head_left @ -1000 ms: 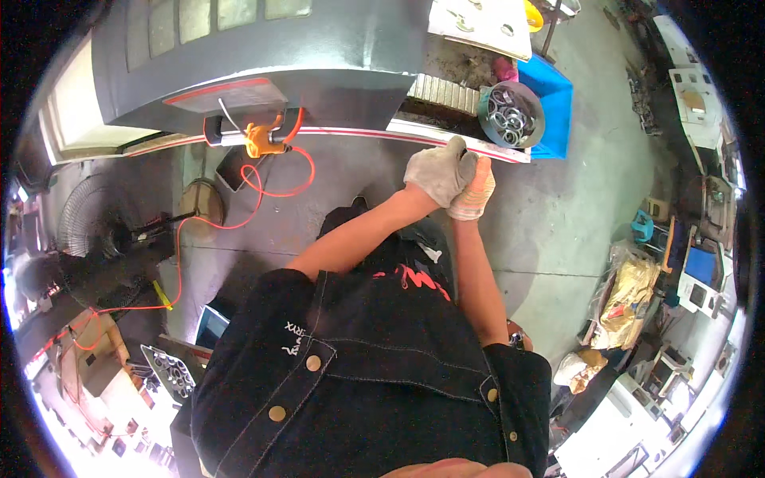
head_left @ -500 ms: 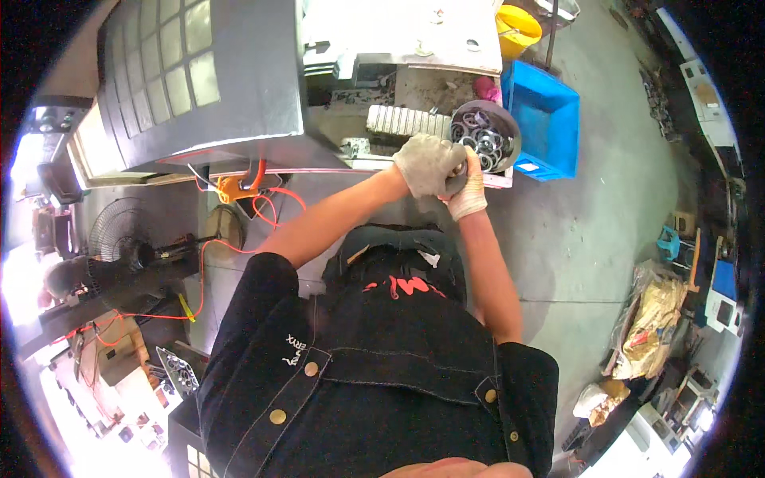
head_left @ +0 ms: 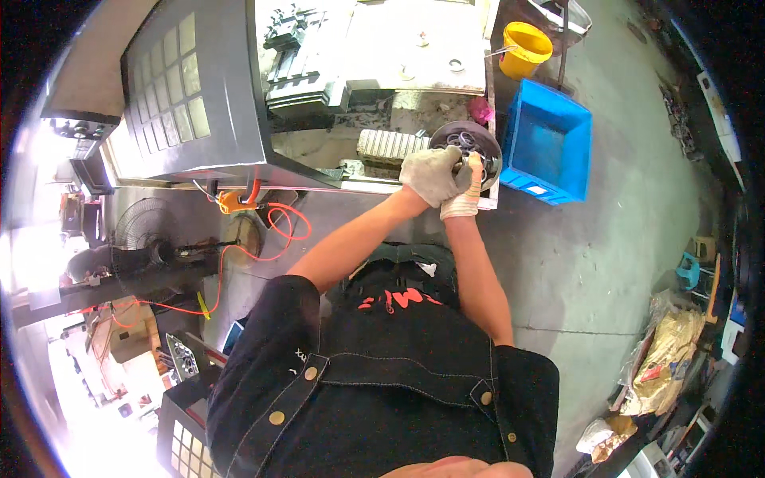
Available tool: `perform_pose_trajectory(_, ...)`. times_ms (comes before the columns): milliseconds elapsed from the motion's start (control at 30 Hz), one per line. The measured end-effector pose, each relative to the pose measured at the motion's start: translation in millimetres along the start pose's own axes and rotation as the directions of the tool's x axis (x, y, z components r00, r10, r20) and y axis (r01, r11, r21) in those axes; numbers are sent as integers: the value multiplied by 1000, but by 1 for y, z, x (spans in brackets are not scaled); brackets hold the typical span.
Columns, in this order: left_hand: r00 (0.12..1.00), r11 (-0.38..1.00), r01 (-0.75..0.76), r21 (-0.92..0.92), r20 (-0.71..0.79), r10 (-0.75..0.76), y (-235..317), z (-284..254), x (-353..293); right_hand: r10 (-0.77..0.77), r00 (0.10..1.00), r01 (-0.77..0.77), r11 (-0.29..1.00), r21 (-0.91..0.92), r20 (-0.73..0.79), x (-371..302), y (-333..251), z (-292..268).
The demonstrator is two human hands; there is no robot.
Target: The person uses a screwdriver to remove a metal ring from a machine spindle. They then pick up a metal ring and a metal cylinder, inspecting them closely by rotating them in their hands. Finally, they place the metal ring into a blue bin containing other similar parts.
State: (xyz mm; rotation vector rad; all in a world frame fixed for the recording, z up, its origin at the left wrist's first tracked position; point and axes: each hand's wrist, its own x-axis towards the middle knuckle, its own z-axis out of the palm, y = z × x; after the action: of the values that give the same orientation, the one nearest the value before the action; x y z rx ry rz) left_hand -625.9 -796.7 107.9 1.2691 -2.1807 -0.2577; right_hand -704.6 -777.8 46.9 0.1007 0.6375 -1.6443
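My left hand [head_left: 431, 177], in a grey-beige work glove, is closed with its fingers bent toward the right hand. Against it presses my right hand [head_left: 462, 196], in a pale glove and closed too. Between them is a small dark metal part [head_left: 460, 166], mostly hidden by the gloves. Both hands are at the near edge of a dark round bowl [head_left: 496, 148], which holds several metal rings [head_left: 465, 139]. To the left of the bowl lies a ribbed, light-coloured block [head_left: 390, 145].
Right of the bowl stands a blue plastic crate [head_left: 550, 131], with a yellow bucket [head_left: 526, 49] behind it. A grey machine door [head_left: 227, 103] rises on the left. Below it hang an orange air gun [head_left: 233, 202] and a red hose [head_left: 296, 231]. A fan [head_left: 147, 239] is farther left.
The view has shifted, so the machine and crate sit lower in the picture. My hands remain together and now overlap the bowl's near side, hiding more of the rings.
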Motion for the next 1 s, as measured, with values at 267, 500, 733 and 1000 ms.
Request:
perform_pose_trajectory(267,957,969,-244,39,169,234,27,-35,7,250,953,-210,952,-224,171,-20,-51,-1)
perform_pose_trajectory(500,885,940,-334,69,367,287,17,-30,27,278,958,-276,960,-36,64,-12,-32,-3)
perform_pose_trajectory(733,983,989,-146,-12,112,146,13,-15,26,-7,998,8,1000,20,-56,1,-14,12)
perform_pose_trajectory(1000,935,910,355,-213,55,-351,4,-29,37,-497,796,585,483,-652,346,35,2,23)
